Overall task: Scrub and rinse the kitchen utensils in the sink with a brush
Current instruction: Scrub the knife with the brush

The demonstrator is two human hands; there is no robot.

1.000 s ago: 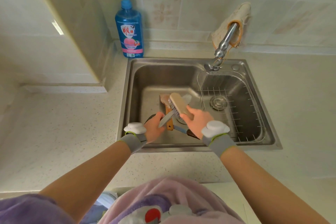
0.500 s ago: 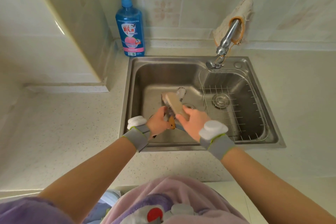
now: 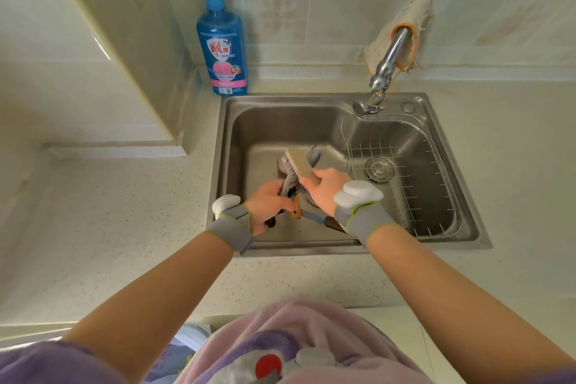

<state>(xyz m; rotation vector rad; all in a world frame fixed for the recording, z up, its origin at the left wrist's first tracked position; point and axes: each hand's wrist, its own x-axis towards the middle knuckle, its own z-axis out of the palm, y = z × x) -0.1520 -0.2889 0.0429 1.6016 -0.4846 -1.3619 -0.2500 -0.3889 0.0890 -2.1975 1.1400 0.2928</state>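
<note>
Brush: pale wood back up, bristles facing down-left, held over the left-centre of the sink and pressed on the blade of a knife. R hand grips the brush's near end, fingers curled round the wood. L hand is fisted round the knife handle, and the dark butt end pokes out below the fist.

On the sink floor btwn the hands lies a wood-handled utensil. A 2nd one w/ blue + brown handle runs under the R wrist. A grey utensil head shows just behind the brush, type unclear.

Both wrists wear grey bands, each w/ a white pod on top: L, R.

A wire basket fills the right part of the sink, and the drain strainer shows through it. A chrome tap slants down to the sink's back rim, w/ a beige cloth draped over it.

A blue pump bottle stands on the speckled counter, just beside the sink's back-left corner. Its label has a red shield w/ big white Chinese chars, approx. 雕牌 but not sharp enough to be sure. Below that is a pink peach graphic and a pink band, w/ small print too tiny to read.

Purple-pink fleece clothing fills the bottom edge.
</note>
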